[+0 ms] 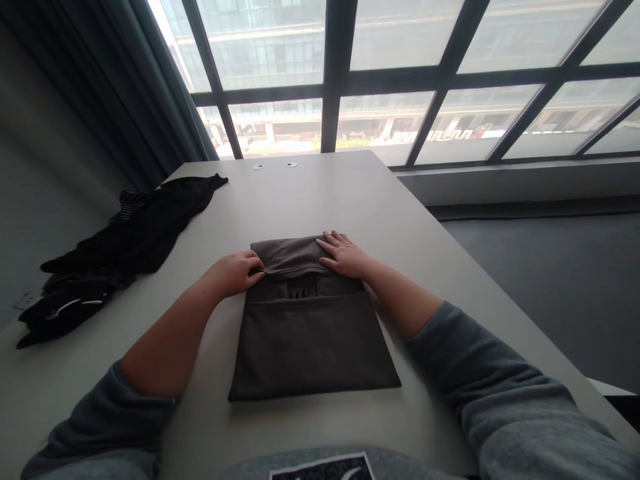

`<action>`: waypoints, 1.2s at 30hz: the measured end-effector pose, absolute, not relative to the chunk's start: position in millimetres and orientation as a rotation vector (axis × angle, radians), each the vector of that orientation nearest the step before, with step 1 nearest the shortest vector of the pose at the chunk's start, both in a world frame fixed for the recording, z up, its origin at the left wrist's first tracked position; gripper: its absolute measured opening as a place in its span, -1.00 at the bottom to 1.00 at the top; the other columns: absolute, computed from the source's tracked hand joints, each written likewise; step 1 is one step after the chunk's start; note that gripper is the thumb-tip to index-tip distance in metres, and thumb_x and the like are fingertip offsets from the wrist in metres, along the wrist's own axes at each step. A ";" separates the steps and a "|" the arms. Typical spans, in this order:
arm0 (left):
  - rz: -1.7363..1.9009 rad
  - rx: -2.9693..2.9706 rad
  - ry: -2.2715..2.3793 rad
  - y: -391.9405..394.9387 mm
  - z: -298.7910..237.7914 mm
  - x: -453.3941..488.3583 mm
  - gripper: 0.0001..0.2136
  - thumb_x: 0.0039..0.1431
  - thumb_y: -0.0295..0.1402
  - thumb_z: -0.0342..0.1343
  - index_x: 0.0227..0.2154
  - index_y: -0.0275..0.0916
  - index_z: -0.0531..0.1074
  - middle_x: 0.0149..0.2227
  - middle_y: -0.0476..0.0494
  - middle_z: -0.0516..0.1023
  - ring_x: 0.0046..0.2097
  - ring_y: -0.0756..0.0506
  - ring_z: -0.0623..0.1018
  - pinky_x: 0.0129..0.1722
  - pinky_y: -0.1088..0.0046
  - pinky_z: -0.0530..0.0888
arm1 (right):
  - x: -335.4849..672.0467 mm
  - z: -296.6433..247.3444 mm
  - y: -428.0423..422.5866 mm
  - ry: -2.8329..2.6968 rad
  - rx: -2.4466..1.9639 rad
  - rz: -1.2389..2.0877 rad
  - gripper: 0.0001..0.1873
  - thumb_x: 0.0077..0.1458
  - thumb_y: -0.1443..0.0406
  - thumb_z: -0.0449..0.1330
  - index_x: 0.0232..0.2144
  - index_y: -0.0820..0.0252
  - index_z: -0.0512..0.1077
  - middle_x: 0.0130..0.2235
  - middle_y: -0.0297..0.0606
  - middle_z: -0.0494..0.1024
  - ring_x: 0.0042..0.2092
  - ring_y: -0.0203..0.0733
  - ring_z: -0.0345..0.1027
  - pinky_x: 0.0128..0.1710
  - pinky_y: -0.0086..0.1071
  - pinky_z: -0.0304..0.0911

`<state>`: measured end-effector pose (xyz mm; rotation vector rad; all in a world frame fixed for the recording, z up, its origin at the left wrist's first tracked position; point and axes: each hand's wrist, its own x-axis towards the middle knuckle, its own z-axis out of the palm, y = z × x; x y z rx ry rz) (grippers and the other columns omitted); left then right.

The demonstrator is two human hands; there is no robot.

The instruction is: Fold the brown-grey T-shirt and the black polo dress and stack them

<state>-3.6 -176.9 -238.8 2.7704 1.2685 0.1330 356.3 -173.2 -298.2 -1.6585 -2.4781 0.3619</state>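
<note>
A dark grey-brown garment (315, 347) lies folded into a flat block on the white table, its wide end toward me. Across its far end a strip of cloth is folded over, and dark printed marks show in the gap below that strip. My left hand (235, 273) is closed at the left end of the strip, thumb and fingers pinching the cloth edge. Flat on the strip's right end rests my right hand (345, 255), its fingers spread and pressing lightly on the fabric.
Rumpled black clothes (145, 230) lie in a pile along the table's left side. The white table (320, 193) reaches toward large windows and has two round inserts near its far edge. A dark curtain (125, 87) hangs at the left. Grey floor lies beyond the right edge.
</note>
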 end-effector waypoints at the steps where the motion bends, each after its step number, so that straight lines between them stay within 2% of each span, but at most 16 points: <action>1: 0.132 2.774 1.313 -178.0 -234.7 -1.3 -0.67 0.36 -0.09 0.04 -0.19 -0.14 0.65 -0.02 -0.16 0.65 -0.07 -0.21 0.63 -0.04 0.32 0.52 | 356.4 -296.4 -174.3 -2.490 -1.651 0.357 -0.17 0.39 -0.11 0.05 0.53 0.11 0.09 0.55 -0.13 -0.17 0.57 0.19 -0.37 0.55 0.04 -0.30; 3: 0.215 2.768 1.421 -179.3 -230.2 12.0 -0.55 0.44 -0.02 -0.08 -0.18 -0.17 0.65 -0.01 -0.20 0.66 -0.04 -0.24 0.64 0.00 0.27 0.52 | 355.3 -290.8 -176.1 -2.510 -1.630 0.334 -0.13 0.35 -0.14 0.11 0.51 0.14 0.13 0.55 -0.08 -0.13 0.56 0.24 -0.34 0.54 0.07 -0.28; 6: 0.371 2.761 1.483 -175.5 -239.5 47.9 -0.49 0.51 -0.08 -0.20 0.14 -0.23 0.56 0.18 -0.30 0.58 0.17 -0.27 0.57 0.22 0.20 0.44 | 346.5 -280.1 -176.0 -2.520 -1.532 0.233 -0.17 0.36 -0.12 0.12 0.49 0.14 0.19 0.54 -0.06 -0.08 0.56 0.25 -0.29 0.53 0.11 -0.22; 9: 0.165 2.739 1.465 -163.5 -262.1 79.3 -0.42 0.51 -0.06 -0.15 0.43 -0.24 0.27 0.46 -0.32 0.27 0.45 -0.35 0.27 0.43 0.06 0.17 | 330.5 -276.7 -172.1 -2.546 -1.419 0.139 -0.25 0.41 -0.07 0.08 0.49 0.10 0.18 0.54 -0.10 -0.03 0.56 0.20 -0.28 0.52 0.12 -0.20; 12: -0.056 2.686 1.429 -150.9 -279.3 85.6 -0.37 0.48 0.03 -0.13 0.49 -0.09 0.14 0.55 -0.21 0.00 0.55 -0.39 0.01 0.48 -0.11 -0.04 | 319.1 -285.1 -169.3 -2.578 -1.498 0.181 -0.25 0.42 -0.06 0.04 0.50 0.10 0.15 0.54 -0.10 -0.04 0.56 0.21 -0.28 0.52 0.13 -0.23; 15: -0.095 2.650 1.393 -146.8 -283.6 73.7 -0.36 0.45 0.10 -0.12 0.50 0.07 0.09 0.58 -0.12 -0.12 0.56 -0.34 -0.07 0.49 -0.11 -0.11 | 318.2 -294.9 -172.1 -2.566 -1.619 0.252 -0.19 0.42 -0.11 -0.03 0.54 0.12 0.06 0.55 -0.13 -0.13 0.56 0.20 -0.31 0.54 0.08 -0.28; 18: -0.064 2.587 1.473 -151.5 -283.9 62.4 -0.30 0.43 0.14 -0.12 0.53 0.05 0.00 0.58 -0.11 -0.19 0.57 -0.33 -0.14 0.49 -0.10 -0.13 | 322.1 -297.1 -179.4 -2.517 -1.714 0.315 -0.14 0.41 -0.14 -0.05 0.56 0.11 -0.02 0.56 -0.20 -0.21 0.57 0.15 -0.36 0.55 0.02 -0.32; 21: 0.002 2.542 1.566 -157.0 -289.7 55.0 -0.29 0.45 0.12 -0.16 0.54 -0.05 -0.03 0.58 -0.15 -0.21 0.57 -0.36 -0.19 0.49 -0.12 -0.14 | 325.6 -293.9 -187.1 -2.470 -1.807 0.369 -0.11 0.41 -0.14 -0.08 0.57 0.16 -0.10 0.56 -0.20 -0.24 0.58 0.09 -0.40 0.55 0.02 -0.36; 24: 0.082 2.482 1.607 -156.7 -301.3 44.0 -0.33 0.50 0.00 -0.22 0.54 -0.17 -0.01 0.58 -0.20 -0.21 0.57 -0.36 -0.20 0.50 -0.10 -0.09 | 329.2 -291.4 -193.9 -2.439 -1.880 0.394 -0.08 0.40 -0.14 -0.11 0.57 0.23 -0.15 0.56 -0.19 -0.28 0.58 0.05 -0.44 0.56 0.01 -0.39; 27: 0.198 2.403 1.638 -152.3 -314.8 27.6 -0.33 0.50 -0.11 -0.22 0.53 -0.37 -0.02 0.57 -0.38 -0.22 0.57 -0.36 -0.18 0.50 -0.02 -0.01 | 335.3 -293.4 -200.0 -2.409 -1.918 0.405 -0.04 0.38 -0.14 -0.11 0.57 0.32 -0.15 0.56 -0.15 -0.31 0.58 0.05 -0.46 0.56 -0.02 -0.37; 29: 0.295 2.325 1.711 -150.2 -322.5 16.7 -0.33 0.50 -0.15 -0.19 0.51 -0.46 -0.02 0.54 -0.55 -0.19 0.56 -0.39 -0.12 0.48 -0.07 0.02 | 341.3 -298.0 -203.4 -2.368 -1.924 0.404 -0.04 0.38 -0.13 -0.10 0.56 0.36 -0.14 0.56 -0.11 -0.32 0.58 0.05 -0.47 0.56 -0.05 -0.36; 31: 0.368 2.262 1.766 -149.9 -327.7 8.5 -0.37 0.49 -0.19 -0.16 0.46 -0.49 0.07 0.51 -0.67 -0.11 0.55 -0.43 -0.06 0.45 -0.20 0.02 | 349.5 -305.0 -206.3 -2.276 -1.954 0.412 -0.05 0.39 -0.09 -0.11 0.55 0.43 -0.14 0.56 -0.03 -0.32 0.58 0.08 -0.46 0.56 -0.05 -0.32; 33: 0.457 2.218 1.709 -150.7 -329.9 4.2 -0.45 0.46 -0.23 -0.11 0.38 -0.46 0.23 0.50 -0.67 -0.05 0.54 -0.46 -0.03 0.44 -0.29 -0.04 | 359.5 -313.1 -208.6 -2.143 -2.017 0.424 -0.06 0.40 -0.06 -0.11 0.53 0.52 -0.13 0.55 0.10 -0.26 0.57 0.16 -0.40 0.55 -0.01 -0.28; 35: 0.618 2.125 1.599 -151.3 -328.7 3.3 -0.49 0.43 -0.25 -0.04 0.33 -0.40 0.31 0.51 -0.59 -0.01 0.54 -0.42 0.00 0.46 -0.23 -0.05 | 370.5 -319.9 -210.2 -2.025 -2.066 0.423 -0.06 0.39 -0.04 -0.09 0.51 0.58 -0.09 0.53 0.23 -0.16 0.56 0.27 -0.31 0.53 0.10 -0.24; 36: 0.699 2.071 1.563 -151.3 -327.0 3.8 -0.47 0.42 -0.25 -0.03 0.36 -0.38 0.28 0.51 -0.56 0.00 0.54 -0.39 0.03 0.48 -0.16 -0.02 | 375.7 -322.1 -210.8 -1.985 -2.079 0.417 -0.07 0.39 -0.04 -0.07 0.50 0.59 -0.05 0.51 0.28 -0.10 0.55 0.31 -0.28 0.52 0.15 -0.24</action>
